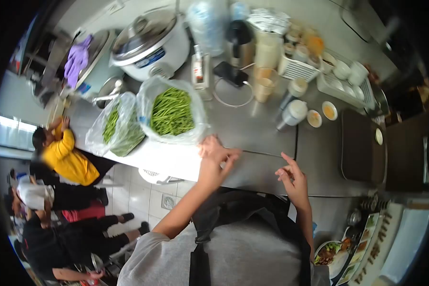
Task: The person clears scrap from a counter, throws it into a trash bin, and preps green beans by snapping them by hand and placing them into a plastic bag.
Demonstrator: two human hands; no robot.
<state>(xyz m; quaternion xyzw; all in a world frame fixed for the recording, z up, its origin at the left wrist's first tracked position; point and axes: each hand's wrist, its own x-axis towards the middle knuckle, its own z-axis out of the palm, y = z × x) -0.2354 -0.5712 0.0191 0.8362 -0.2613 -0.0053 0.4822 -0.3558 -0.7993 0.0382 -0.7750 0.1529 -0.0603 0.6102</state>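
My left hand (215, 156) is over the steel counter (252, 128), just off the lower right corner of a clear plastic bag (202, 121) of cut green beans (172, 112). Its thumb stands apart from the fingers, which are washed out by glare; I cannot tell whether they touch the bag. My right hand (294, 180) hovers at the counter's front edge, fingers loosely curled and apart, holding nothing. To the left of the beans lies a second clear bag (128, 128) with more green vegetables in it.
A large rice cooker (152, 45) stands behind the bags. Along the back are a kettle (240, 43), cups and a white basket (298, 71). A dark tray (364, 143) lies to the right. People stand at far left, one in a yellow top (71, 159).
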